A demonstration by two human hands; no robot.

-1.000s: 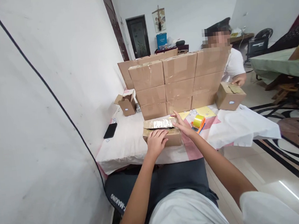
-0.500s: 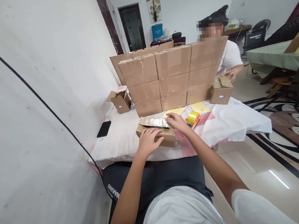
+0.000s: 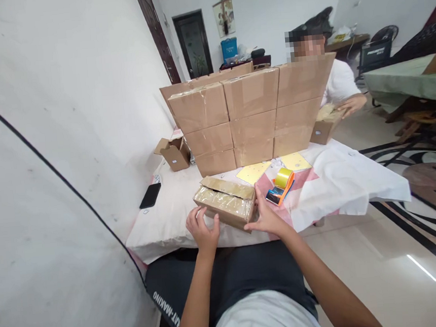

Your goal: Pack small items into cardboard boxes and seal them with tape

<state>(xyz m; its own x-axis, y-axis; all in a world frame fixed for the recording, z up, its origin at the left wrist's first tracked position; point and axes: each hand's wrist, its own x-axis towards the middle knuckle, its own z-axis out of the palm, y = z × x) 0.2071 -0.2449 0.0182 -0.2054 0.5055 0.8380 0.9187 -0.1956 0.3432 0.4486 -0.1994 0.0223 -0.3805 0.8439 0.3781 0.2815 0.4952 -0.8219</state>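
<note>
A small cardboard box lies on the table in front of me, with shiny tape over its top and one flap slightly raised. My right hand grips its right end, thumb at the front corner and fingers along the far side. At the box's front left corner is my left hand, its fingers curved and apart; whether the fingertips touch the cardboard I cannot tell. Right of the box sits a tape dispenser in orange and blue with a yellow roll.
Behind the box stands a wall of stacked cardboard boxes. An opened box and a black phone are on the left. A person at the far right holds another box. Yellow sheets lie mid-table.
The box has turned and its top flap now stands differently. My left hand has moved off its top to the front left corner; my right hand has shifted to its right end. The other person's box is tilted.
</note>
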